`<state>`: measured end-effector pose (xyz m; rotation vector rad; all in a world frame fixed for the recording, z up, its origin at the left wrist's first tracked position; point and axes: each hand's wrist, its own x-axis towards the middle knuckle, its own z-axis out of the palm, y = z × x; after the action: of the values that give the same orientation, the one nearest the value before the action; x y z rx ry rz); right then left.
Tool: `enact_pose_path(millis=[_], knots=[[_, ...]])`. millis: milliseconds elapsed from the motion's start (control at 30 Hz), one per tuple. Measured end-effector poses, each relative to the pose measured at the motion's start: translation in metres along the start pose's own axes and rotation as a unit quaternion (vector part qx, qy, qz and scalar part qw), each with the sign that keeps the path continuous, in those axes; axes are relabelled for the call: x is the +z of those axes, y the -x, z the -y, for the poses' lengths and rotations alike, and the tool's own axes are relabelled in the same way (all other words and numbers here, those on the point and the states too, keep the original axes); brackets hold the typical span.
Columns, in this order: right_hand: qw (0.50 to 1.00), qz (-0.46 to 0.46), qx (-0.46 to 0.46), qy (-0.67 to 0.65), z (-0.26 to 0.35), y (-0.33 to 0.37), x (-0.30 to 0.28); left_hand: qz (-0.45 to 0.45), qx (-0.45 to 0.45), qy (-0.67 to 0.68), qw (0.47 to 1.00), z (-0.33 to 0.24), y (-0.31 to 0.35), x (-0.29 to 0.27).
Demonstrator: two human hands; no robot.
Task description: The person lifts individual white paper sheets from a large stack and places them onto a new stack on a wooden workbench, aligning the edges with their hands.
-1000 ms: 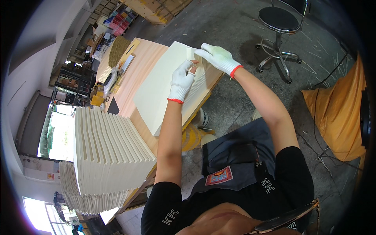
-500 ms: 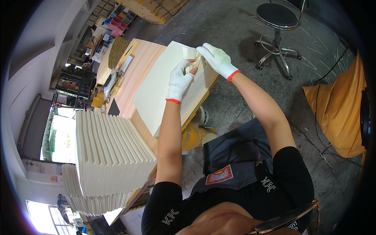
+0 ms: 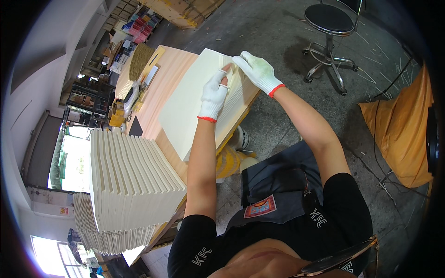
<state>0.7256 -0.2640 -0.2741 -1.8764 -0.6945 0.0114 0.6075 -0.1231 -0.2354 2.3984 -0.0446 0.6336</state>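
A stack of large cream paper sheets (image 3: 185, 99) lies at the near edge of a wooden table, its layered edges facing me. My right hand (image 3: 255, 69), in a white knit glove with a red cuff, is closed around the far right corner of the stack. Close beside it, my left hand (image 3: 214, 95) rests by the sheets' edge with its fingers stretched out. That glove leaves the thumb and index fingertip bare. Between the hands the top sheets bend slightly at the corner. The undersides of my right fingers are hidden.
A tall pile of folded cream sheets (image 3: 134, 171) stands on the table at left. Farther back are tape and tools (image 3: 118, 111) and a brown stack (image 3: 140, 62). A black stool (image 3: 329, 21) and an orange cover (image 3: 398, 134) are at right.
My left hand has straightened its fingers and shifted slightly toward the stack's edge. The lifted sheet corner between the hands has come down flatter. My right hand stays in place.
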Motion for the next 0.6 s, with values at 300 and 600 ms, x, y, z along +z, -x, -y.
enact_pose_path(millis=[300, 600], knots=[[1.000, -0.004, -0.014, -0.005, -0.002, 0.000, 0.003, 0.061, -0.128, -0.016, 0.990, 0.002, -0.002, -0.003], [1.000, 0.000, 0.002, -0.029, -0.002, 0.001, 0.002, 0.035, -0.084, 0.043, 0.995, -0.007, 0.001, -0.003]])
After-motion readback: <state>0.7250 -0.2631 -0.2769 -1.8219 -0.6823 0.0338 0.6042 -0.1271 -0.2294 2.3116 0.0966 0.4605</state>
